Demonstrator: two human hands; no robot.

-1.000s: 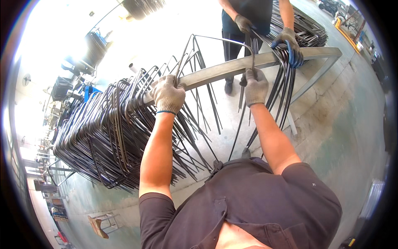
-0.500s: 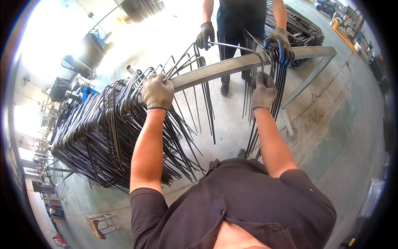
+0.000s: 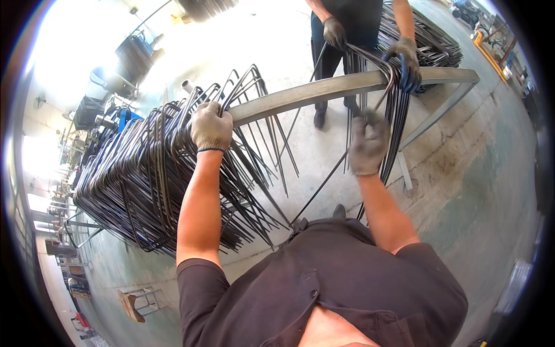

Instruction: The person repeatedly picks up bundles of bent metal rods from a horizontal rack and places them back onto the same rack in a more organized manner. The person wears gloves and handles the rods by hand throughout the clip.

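Note:
Bent dark metal rods (image 3: 136, 168), shaped like long U's, hang in a dense pile over the left end of a grey metal beam (image 3: 306, 94). My left hand (image 3: 211, 127), in a grey knit glove, is closed round rods at the right edge of that pile. My right hand (image 3: 368, 143), gloved too, is beside a smaller bundle of rods (image 3: 395, 115) toward the beam's right end; motion blurs its fingers. Across the beam, a co-worker's gloved hand (image 3: 334, 32) is at the top of this bundle, the other blue-palmed gloved hand (image 3: 407, 62) against its right side.
Another stack of bent rods (image 3: 439, 43) lies behind the co-worker. A slanting leg (image 3: 442, 110) supports the beam's right end. A small wooden-topped stool (image 3: 132, 305) stands at the lower left. Yellow equipment (image 3: 488, 55) is at the far right.
The rod between the co-worker's hand and my right hand has moved right to the bundle. The co-worker's hand followed it rightward. My right hand has dropped slightly toward me.

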